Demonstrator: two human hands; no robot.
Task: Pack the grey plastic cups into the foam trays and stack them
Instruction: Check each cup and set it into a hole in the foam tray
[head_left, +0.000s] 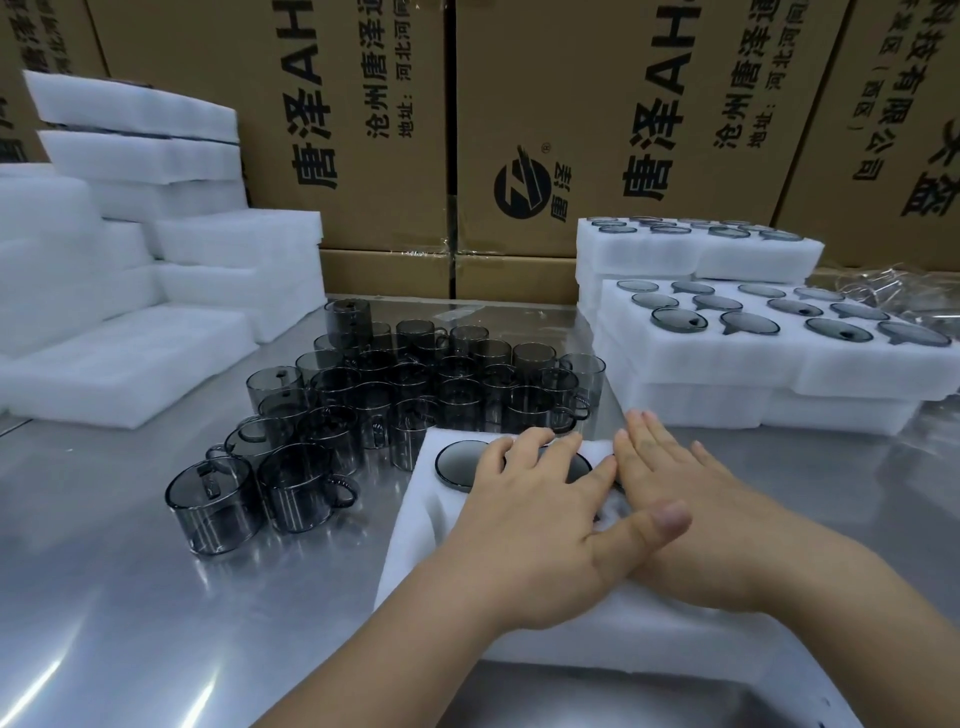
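I saw brown cardboard cartons (363, 171) stacked across the whole back, w/ black Chinese print & a round black logo (522, 183). A lower row of cartons (387, 273) sat under them. Work surface was a stainless steel table (130, 597), shiny, w/ white glare streaks (36, 691) front-left.

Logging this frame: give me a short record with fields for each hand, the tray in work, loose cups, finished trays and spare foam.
left hand: flat on the front foam tray, thumb across the right hand
right hand: flat on the same tray
seated cup: visible at the tray's far left
loose cups: clustered on the metal table behind the tray
filled trays: stacked at right
empty foam: piled at left
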